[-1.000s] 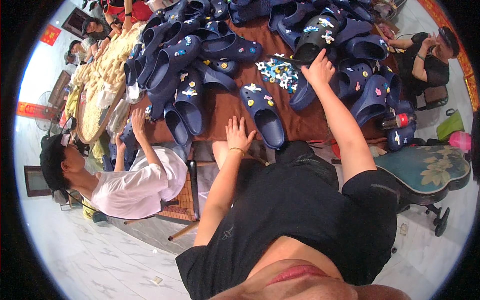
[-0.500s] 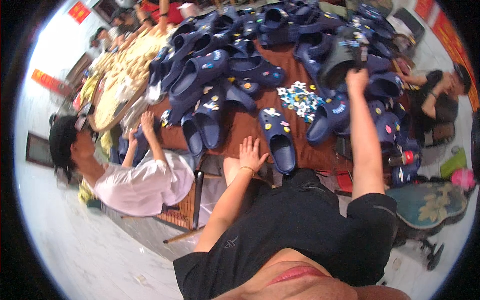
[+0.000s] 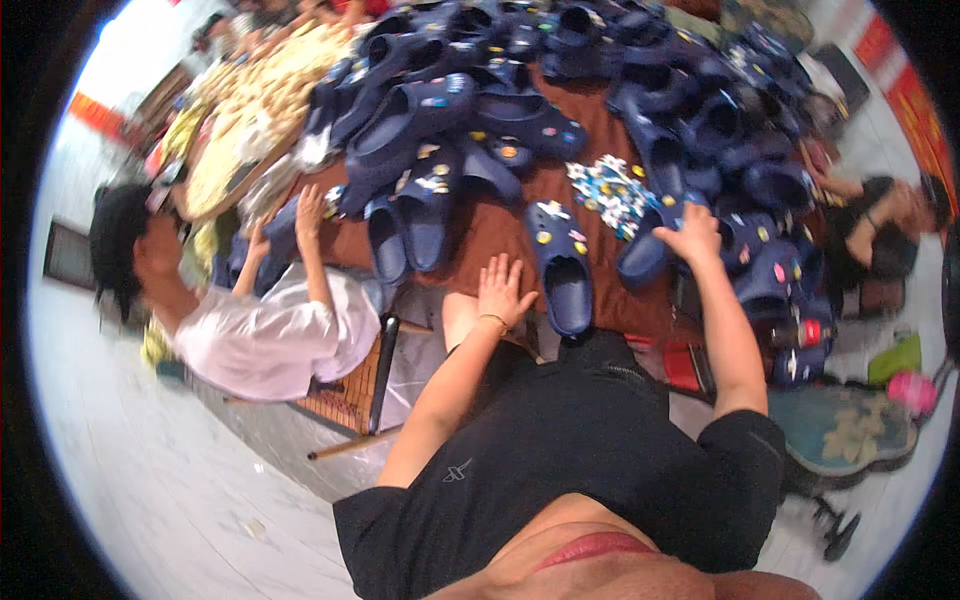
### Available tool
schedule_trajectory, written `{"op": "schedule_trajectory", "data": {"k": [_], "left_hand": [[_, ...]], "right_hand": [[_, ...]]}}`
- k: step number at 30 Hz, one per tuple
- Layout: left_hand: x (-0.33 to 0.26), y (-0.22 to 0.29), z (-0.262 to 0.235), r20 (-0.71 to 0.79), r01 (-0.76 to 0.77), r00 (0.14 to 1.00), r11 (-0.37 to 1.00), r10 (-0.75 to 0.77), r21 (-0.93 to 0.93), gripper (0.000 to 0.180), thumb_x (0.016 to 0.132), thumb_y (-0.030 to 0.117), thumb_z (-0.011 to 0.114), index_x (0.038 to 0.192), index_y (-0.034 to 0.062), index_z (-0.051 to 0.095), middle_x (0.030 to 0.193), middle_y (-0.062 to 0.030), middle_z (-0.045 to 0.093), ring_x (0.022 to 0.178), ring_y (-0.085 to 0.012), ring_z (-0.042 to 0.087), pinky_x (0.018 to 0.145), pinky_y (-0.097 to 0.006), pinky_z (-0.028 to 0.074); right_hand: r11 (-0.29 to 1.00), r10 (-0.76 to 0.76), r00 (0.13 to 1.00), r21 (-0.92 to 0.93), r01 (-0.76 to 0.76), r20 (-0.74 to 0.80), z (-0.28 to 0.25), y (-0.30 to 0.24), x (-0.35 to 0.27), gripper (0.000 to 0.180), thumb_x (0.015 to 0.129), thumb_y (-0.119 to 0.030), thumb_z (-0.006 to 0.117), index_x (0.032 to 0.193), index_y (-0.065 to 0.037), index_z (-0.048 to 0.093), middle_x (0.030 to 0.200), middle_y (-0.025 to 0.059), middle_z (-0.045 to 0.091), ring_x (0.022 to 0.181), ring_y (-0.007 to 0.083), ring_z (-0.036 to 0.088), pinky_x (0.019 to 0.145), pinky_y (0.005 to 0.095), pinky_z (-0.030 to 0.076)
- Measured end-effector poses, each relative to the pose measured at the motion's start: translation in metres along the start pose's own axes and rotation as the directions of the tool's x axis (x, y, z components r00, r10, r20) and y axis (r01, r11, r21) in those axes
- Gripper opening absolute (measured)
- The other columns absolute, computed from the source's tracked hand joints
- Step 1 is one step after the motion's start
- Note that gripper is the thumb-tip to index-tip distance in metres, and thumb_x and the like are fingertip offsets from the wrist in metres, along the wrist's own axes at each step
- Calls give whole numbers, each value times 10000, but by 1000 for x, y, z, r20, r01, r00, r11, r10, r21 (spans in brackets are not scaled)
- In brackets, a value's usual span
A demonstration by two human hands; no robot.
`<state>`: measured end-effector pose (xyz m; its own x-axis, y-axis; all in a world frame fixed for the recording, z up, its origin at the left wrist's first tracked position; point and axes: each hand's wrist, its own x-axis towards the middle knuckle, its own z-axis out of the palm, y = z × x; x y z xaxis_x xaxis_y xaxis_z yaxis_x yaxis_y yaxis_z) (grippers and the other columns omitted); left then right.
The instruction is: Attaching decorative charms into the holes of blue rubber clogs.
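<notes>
right hand [image 3: 692, 235] moved to rounded clog [image 3: 642, 256]

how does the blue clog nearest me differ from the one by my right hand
No hand covers the nearest clog; the other clog is partly hidden by your right hand. The nearest clog's toe angles left, the other clog's slants right. Charms show plainly on the nearest clog; on the other clog they're hard to see. Both are dark blue, on brown cloth.

The clogs [image 3: 563, 265] look smooth and plastic, the tablecloth [image 3: 620, 308] matt.
</notes>
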<state>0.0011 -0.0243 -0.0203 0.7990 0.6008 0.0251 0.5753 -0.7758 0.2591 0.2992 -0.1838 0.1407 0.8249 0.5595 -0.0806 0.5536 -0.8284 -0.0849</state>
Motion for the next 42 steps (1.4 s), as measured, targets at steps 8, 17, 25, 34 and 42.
{"op": "schedule_trajectory", "data": {"k": [8,17,25,34,42], "left_hand": [[6,1,3,-23,-54,998,997,56,59,712,792,527,485,1342,117,297,1406,-166,224,1308,-325,177,1056,-452,143],[0,4,0,-17,-32,999,999,33,38,716,774,505,514,1332,103,315,1407,-178,218,1300,-348,187,1050,-478,144],[11,16,-6,-22,40,999,943,-50,-331,613,805,390,525,1280,37,366,1315,-204,360,1223,-351,325,1004,-443,264],[20,63,-29,-236,-79,970,859,-49,-505,651,749,112,566,1311,-1,259,1251,-246,380,1138,-383,399,963,-403,336],[25,35,-34,-184,-48,983,926,-24,-374,630,694,-71,453,1294,81,336,1152,-208,477,1054,-374,462,887,-402,396]], "right_hand": [[998,52,960,52,-39,-276,40,23,-3,323,738,-63,499,1056,-14,473,1053,217,468,875,385,556,727,451,487],[988,145,680,135,-68,-719,-68,115,65,285,799,-115,441,1072,-63,504,979,213,527,860,401,549,720,476,463],[962,252,849,217,-167,-465,-5,174,102,679,771,-290,600,1316,-40,281,1274,234,387,1139,396,419,949,429,351],[954,300,653,232,-191,-696,11,130,69,520,760,-161,560,1223,-8,380,1148,223,481,1087,372,447,930,433,358],[828,-194,866,397,397,-462,98,17,45,202,754,-117,532,947,-89,586,922,128,571,876,311,555,769,409,452]]}}
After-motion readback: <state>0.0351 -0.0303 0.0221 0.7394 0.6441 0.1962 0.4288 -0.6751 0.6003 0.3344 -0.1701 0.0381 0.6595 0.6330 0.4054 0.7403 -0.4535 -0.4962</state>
